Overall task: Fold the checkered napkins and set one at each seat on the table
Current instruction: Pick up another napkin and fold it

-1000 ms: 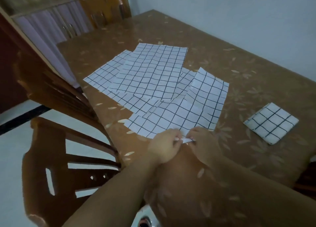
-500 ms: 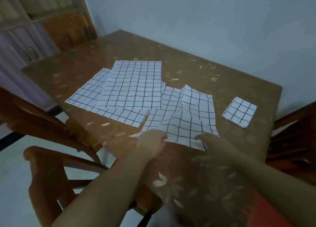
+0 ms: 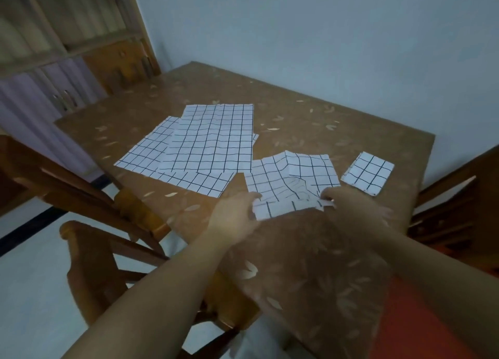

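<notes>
A rumpled white cloth napkin with a black grid [image 3: 294, 169] lies on the near right part of the table under its brown leaf-patterned cover [image 3: 310, 115]. The napkin's middle is humped into creases and its near edge is raised. The left hand [image 3: 233, 218] grips that edge at the left corner, fingers curled round the fabric. The right hand [image 3: 351, 204] pinches the same edge at the right corner (the fingertips are blurred, but the cloth is plainly caught between them). Just to the right, apart from the rumpled one, a small square folded checkered napkin [image 3: 368, 172] sits near the table's right edge. To the left lies a loose heap of flat, unfolded checkered napkins [image 3: 213, 142] overlapping one another; its nearest corner comes just beside the held napkin, and I cannot tell whether they touch. A brown slatted wooden chair [image 3: 89, 250] stands at the table's left side and a dark wooden chair [image 3: 456, 196] at its right. A wooden cabinet with pale doors [image 3: 67, 61] stands behind on the left.
</notes>
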Demonstrator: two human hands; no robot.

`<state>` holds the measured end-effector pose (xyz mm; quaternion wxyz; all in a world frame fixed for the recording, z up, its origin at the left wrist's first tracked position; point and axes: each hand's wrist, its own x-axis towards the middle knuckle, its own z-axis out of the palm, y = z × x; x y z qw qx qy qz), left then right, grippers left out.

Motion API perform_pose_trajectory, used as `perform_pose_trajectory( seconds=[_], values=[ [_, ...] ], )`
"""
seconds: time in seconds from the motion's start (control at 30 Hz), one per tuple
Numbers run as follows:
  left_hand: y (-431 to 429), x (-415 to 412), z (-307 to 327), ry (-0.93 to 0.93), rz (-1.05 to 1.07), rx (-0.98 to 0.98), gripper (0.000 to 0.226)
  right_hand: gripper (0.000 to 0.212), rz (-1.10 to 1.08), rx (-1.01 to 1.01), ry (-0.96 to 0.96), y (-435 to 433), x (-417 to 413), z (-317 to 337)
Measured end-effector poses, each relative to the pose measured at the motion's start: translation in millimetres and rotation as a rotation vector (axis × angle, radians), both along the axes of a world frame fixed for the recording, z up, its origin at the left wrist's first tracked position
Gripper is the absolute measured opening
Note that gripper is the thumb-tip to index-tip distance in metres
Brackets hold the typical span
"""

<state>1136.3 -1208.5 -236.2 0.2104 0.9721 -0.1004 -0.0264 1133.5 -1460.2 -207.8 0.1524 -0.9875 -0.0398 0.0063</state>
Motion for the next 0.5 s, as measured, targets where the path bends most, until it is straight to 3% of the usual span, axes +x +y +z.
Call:
perform_pose_trajectory(
  seconds=[0.1,0.23,0.4,0.5],
  values=[
    [-2.1,2.2,5.9,0.072,0.2,-0.163,0.057,0.018,-0.108,0.375,-0.087,-13.7,0.1,25.1],
    [-23.9,6.3,3.6,0.146,0.251,-0.359,0.085,0.021,-0.02,0.595,-0.101,-19.4,0.4,70.8],
    [-49.9,6.4,24.3,-0.068,0.058,-0.189,0.076,0.015,0.067,0.876,0.015,-40.5,-3.8,110.3],
    [-60.7,11.0,31.9,-0.011,0.043,-0.199,0.046,0.014,-0.055,1.031,0.065,-54.1,-5.4,115.3]
  ],
)
